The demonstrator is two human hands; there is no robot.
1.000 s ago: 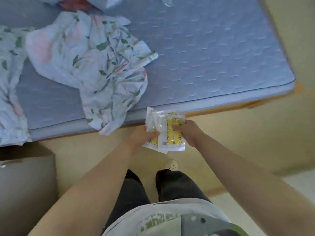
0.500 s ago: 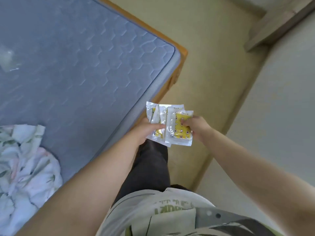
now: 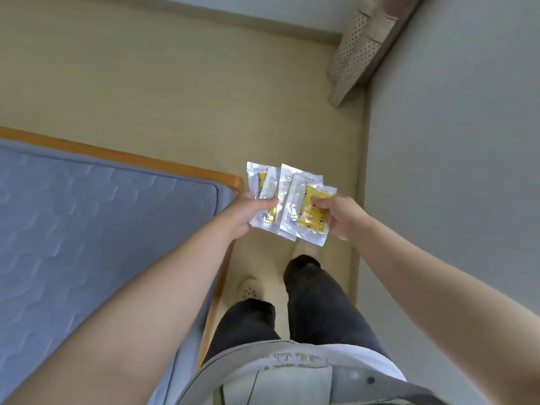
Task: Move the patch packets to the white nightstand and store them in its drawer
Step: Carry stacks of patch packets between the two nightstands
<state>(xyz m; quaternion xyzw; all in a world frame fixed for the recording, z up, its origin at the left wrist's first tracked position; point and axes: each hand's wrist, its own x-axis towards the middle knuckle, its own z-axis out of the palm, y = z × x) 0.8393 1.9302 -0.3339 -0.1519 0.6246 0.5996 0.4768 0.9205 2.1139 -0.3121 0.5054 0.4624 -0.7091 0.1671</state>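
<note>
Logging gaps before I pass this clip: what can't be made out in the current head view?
1. White nightstand and drawer: outside the head view's frame.
2. Patch packets: count unclear because they overlap in a fan; print too small to read.
3. Left hand and right hand: fingers mostly hidden behind the packets.
4. Perforated panel, upper right: cut off by the top edge.

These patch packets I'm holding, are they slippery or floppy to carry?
Probably slippery: the patch packets have glossy plastic wrappers and sit fanned unevenly. Likely light: the left hand and right hand pinch several at once. They look flat, so probably only mildly floppy.
</note>
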